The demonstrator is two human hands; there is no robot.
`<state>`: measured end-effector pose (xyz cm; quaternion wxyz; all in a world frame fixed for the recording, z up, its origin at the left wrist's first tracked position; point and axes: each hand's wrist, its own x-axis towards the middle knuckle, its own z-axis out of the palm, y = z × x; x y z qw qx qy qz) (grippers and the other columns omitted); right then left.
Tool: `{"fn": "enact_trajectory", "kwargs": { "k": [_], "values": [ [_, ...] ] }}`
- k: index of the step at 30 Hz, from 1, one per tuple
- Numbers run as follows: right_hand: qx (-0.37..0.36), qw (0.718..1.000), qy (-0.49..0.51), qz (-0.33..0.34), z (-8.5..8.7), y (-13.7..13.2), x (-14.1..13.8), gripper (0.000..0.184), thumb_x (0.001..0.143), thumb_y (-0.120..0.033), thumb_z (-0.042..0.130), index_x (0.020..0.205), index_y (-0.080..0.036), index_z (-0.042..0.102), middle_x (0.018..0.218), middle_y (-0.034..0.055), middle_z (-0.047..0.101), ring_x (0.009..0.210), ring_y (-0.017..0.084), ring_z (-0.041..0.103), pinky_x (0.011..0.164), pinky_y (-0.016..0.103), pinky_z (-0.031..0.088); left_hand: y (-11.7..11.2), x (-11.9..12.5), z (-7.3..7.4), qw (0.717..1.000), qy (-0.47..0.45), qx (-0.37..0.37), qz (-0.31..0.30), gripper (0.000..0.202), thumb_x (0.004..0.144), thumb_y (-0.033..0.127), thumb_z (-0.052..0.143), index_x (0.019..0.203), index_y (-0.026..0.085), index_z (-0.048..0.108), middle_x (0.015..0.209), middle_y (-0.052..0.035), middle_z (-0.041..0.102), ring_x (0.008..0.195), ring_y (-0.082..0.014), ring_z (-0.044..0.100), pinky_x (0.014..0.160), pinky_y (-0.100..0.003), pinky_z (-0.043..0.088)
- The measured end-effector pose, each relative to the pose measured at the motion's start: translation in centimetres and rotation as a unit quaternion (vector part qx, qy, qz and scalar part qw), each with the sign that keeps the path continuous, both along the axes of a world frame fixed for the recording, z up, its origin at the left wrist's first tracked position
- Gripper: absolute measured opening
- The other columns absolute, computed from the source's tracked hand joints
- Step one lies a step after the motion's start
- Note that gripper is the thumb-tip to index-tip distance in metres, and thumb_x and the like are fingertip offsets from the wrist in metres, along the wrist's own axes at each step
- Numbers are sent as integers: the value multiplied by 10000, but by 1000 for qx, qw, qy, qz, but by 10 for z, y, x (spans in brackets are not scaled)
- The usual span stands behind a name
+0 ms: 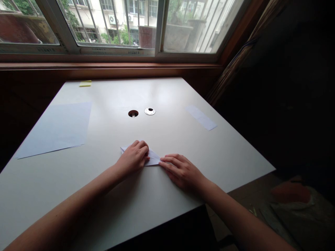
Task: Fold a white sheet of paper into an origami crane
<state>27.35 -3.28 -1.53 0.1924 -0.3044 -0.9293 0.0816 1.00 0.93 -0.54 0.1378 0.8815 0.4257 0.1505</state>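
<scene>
A small folded piece of white paper (154,161) lies on the white table in front of me, with pointed ends to left and right. My left hand (134,155) rests over its left and middle part, fingers curled and pressed on it, hiding much of the folds. At the right tip of the paper, my right hand (183,170) has its fingers close together, holding that corner; its thumb is hidden.
Flat white sheets (56,127) lie at the left of the table (112,94), and a paper strip (201,118) at the right. Yellow sticky notes (85,83) sit at the back edge. A round cable hole (133,113) and its cover (150,111) are mid-table, below a window.
</scene>
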Motion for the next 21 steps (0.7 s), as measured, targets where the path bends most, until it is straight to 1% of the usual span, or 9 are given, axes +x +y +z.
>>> {"fn": "enact_trajectory", "kwargs": {
  "k": [6, 12, 15, 18, 21],
  "values": [
    [-1, 1000, -19, 12, 1, 5, 1, 486, 937, -186, 534, 1422, -212, 509, 1350, 94, 602, 1239, 268, 511, 1035, 463, 471, -1, -1, -2, 1000, 4, 15, 2, 55, 932, 186, 539, 882, 181, 560, 1055, -83, 598, 962, -235, 508, 868, -394, 476],
    [-2, 999, -30, 15, 1, 13, -3, 490, 960, -220, 509, 1449, -198, 476, 1370, 99, 587, 1208, 265, 519, 1021, 456, 473, 7, -6, 0, 1000, 0, 15, 6, 68, 941, 176, 515, 885, 175, 554, 982, -80, 590, 941, -236, 502, 854, -389, 469],
    [2, 1000, -24, 16, 2, 18, -8, 461, 963, -227, 511, 1424, -201, 509, 1368, 92, 593, 1201, 259, 521, 1026, 448, 472, 11, -10, -1, 1000, 4, 22, 10, 81, 946, 191, 510, 880, 172, 552, 974, -84, 581, 949, -240, 497, 862, -394, 462],
    [-2, 1000, -26, 10, 2, 22, -11, 428, 967, -248, 518, 1393, -227, 546, 1376, 75, 591, 1206, 260, 515, 1025, 446, 472, 13, -14, 0, 1000, -1, 15, 10, 112, 954, 248, 520, 882, 174, 563, 986, -79, 575, 941, -237, 494, 856, -393, 461],
    [-3, 999, -33, 7, 1, 23, -12, 437, 969, -265, 521, 1405, -238, 537, 1390, 65, 584, 1218, 265, 507, 1027, 452, 470, 13, -15, 0, 1000, -11, 0, 3, 190, 929, 379, 591, 901, 191, 602, 1012, -69, 576, 940, -236, 491, 851, -391, 464]
  ]
}}
